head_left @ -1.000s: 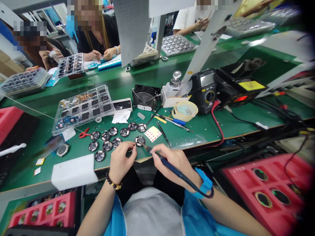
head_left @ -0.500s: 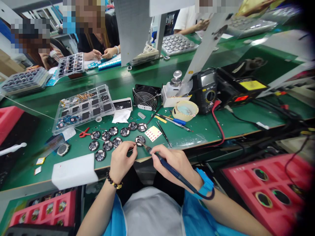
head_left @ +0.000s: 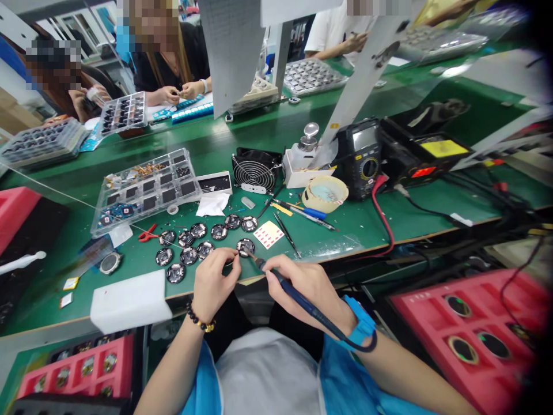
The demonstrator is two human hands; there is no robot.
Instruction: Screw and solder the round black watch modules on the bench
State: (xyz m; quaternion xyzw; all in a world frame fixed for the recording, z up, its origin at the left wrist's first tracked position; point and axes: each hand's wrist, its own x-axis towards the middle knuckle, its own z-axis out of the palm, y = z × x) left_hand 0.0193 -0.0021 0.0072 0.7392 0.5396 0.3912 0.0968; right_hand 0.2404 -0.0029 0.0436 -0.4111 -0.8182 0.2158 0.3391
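My right hand (head_left: 305, 285) grips a soldering iron (head_left: 298, 297) with a dark blue handle and cable. Its tip points at a round black watch module (head_left: 246, 248) lying by the bench's front edge. My left hand (head_left: 216, 276) is pinched closed at the left rim of that module; whatever sits between thumb and forefinger is too small to make out. Several similar round modules (head_left: 189, 255) lie on the green mat to the left of my left hand. Just beyond the worked module is a yellow sticker sheet (head_left: 268, 234) with red marks, with tweezers (head_left: 286, 233) beside it.
Behind stand a clear compartment box (head_left: 147, 193), a small fan (head_left: 257, 170), a round yellowish tub (head_left: 325, 194) and a multimeter (head_left: 365, 158). Red foam trays (head_left: 432, 305) flank me low on both sides. White foam (head_left: 129, 300) overhangs the bench edge. Co-workers sit across the bench.
Both hands, the iron and the module stay practically where they were. The camera view has shifted very slightly; a co-worker across the bench has moved a little.
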